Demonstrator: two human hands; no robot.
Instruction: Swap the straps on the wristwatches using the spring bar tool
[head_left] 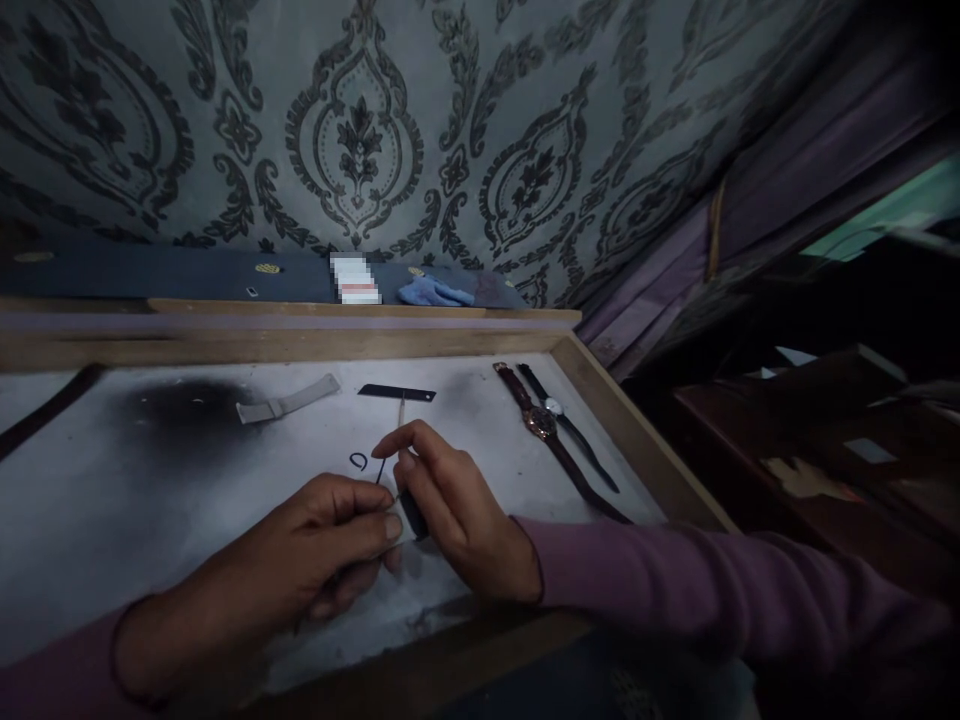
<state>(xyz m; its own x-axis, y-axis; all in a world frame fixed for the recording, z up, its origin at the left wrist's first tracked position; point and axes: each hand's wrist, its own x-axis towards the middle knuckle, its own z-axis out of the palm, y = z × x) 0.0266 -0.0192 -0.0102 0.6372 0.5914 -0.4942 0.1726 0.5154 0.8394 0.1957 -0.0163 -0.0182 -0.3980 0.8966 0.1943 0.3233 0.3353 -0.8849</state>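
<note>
Near the front of a white, wood-framed work surface (180,500), my two hands meet. My left hand (330,545) pinches a small pale piece between thumb and forefinger; its exact shape is hidden. My right hand (450,500) is closed round a dark object (413,514), mostly covered by the fingers, touching the pale piece. A thin dark rod (381,470) sticks up between the hands. Just beyond them lie a slim pointed tool (401,410), a black flat blade (396,392) and a small dark loop (358,461).
Two watches, one brown-strapped (540,423) and one black-strapped (555,407), lie at the right. A pale mesh strap (289,400) lies left of the blade. Raised wooden edges (637,425) border the surface. On the ledge behind are a blue cloth (435,291) and a small box (355,279).
</note>
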